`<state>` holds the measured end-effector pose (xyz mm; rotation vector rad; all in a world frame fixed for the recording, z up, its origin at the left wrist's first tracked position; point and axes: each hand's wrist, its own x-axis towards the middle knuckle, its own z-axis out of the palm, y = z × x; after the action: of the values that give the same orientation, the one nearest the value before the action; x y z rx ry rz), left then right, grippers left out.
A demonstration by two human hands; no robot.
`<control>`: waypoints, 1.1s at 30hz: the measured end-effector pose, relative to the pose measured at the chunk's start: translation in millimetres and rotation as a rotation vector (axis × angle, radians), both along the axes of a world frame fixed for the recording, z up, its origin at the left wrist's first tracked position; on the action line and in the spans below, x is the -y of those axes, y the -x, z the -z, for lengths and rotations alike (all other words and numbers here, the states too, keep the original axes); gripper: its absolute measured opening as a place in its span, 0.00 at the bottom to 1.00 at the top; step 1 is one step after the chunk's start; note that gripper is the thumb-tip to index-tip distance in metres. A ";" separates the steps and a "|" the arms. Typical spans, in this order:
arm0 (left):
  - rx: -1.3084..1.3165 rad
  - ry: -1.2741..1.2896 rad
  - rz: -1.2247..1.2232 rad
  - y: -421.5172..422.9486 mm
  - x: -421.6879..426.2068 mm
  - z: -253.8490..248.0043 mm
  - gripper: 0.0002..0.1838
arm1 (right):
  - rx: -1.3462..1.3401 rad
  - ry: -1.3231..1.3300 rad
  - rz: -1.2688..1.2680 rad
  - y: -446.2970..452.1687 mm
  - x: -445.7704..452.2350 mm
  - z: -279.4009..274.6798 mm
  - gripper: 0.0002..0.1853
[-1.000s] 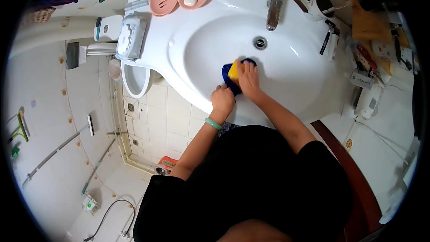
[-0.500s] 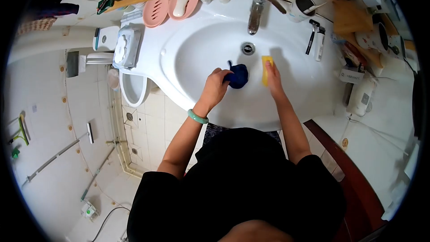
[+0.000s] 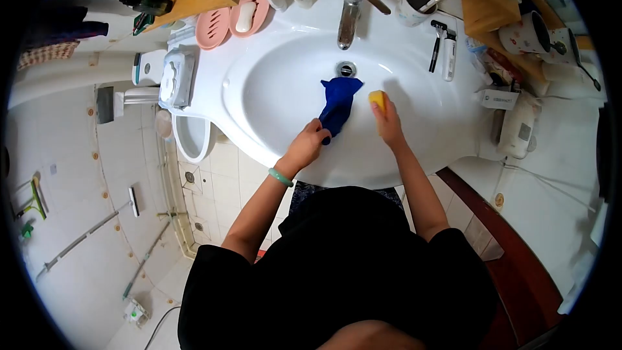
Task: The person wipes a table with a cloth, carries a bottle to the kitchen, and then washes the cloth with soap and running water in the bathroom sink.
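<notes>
A dark blue cloth lies stretched out in the white sink, its far end near the drain. My left hand, with a green bangle on the wrist, pinches the cloth's near end. In my right hand is a yellow sponge, gripped between thumb and fingers over the right half of the basin. The palm and fingers partly cover the sponge. Cloth and sponge are apart. The metal faucet stands behind the drain.
Two pink soap dishes sit at the back left, one bearing a white soap bar. A wipes pack rests on the left counter. A cup, a razor and a white tube are at the back right.
The cloth went from bunched up to spread out toward the drain. My left hand moved down toward the near rim with its end. The sponge has tilted in my right hand. The view shifted slightly.
</notes>
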<state>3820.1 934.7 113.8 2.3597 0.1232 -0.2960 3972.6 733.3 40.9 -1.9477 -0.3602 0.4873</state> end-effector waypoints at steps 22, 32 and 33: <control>-0.205 -0.184 -0.104 33.7 42.4 41.6 0.12 | 0.799 0.421 -0.671 45.1 -90.9 44.7 0.42; -0.495 -0.188 -0.334 -23.7 17.5 1.2 0.16 | 0.538 0.325 -0.223 -0.5 -103.0 40.3 0.35; -0.497 -0.185 -0.332 -29.4 14.0 8.4 0.16 | 0.364 0.224 -0.091 2.6 -93.0 49.2 0.34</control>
<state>3849.6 920.8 105.4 2.3458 0.7981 -0.7250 3970.0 826.3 -8.4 -2.2484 -0.6517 0.2347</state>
